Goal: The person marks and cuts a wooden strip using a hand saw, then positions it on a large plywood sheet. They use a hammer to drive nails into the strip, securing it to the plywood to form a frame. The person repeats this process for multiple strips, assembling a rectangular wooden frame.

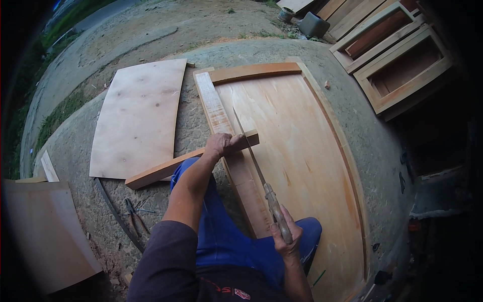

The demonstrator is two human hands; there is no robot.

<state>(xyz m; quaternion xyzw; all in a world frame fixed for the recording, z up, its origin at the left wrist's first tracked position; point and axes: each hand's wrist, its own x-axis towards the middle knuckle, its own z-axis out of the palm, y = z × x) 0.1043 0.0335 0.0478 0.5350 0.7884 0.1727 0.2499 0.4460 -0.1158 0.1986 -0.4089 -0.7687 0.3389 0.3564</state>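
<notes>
My left hand [223, 144] is closed over a wooden bar [157, 170] near its right end. The bar lies slantwise across the left rail [217, 111] of a large wooden frame, and its other end reaches left past my knee. In my right hand [288, 231] is a handsaw [273, 201], gripped by its worn handle. The long narrow blade points away from me and crosses the bar close to its right end, just right of my left hand. Whether its teeth are in the wood, I cannot tell.
Inside the frame lies a pale plywood panel [302, 166]. Another plywood sheet [138, 118] rests at left, with pliers [134, 215] and a dark curved strip [114, 211] on the rough concrete. Wooden frames [402, 70] lean at far right, near a grey container [314, 24].
</notes>
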